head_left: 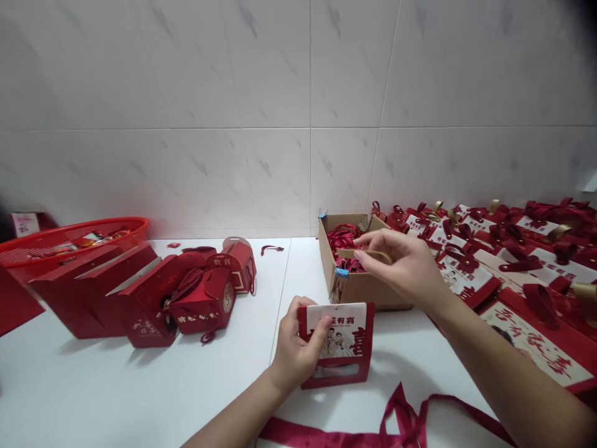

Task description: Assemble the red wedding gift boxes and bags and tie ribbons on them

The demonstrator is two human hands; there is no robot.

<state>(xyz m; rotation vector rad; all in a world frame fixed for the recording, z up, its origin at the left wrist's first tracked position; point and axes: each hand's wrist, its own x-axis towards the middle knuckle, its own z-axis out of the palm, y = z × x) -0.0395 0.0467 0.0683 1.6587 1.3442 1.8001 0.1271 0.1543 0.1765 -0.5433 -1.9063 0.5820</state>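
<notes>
My left hand (298, 348) grips a small red gift box (345, 345) by its left side, thumb across the front. The box stands upright and has a white printed panel with a couple drawn on it and a clear window low down. Above and to the right, my right hand (396, 261) pinches a gold strap (352, 254) between thumb and fingers. It hovers over an open cardboard box (368, 292) that holds many dark red straps (342, 238). Blue clips sit on that box's corners.
Rows of finished-looking red gift boxes with handles (532, 336) fill the right side. To the left stand red paper boxes (144, 305) and a red plastic basket (135, 225) with small packets. A dark red ribbon (321, 434) lies at the front edge; tiled wall (233, 180) rises behind.
</notes>
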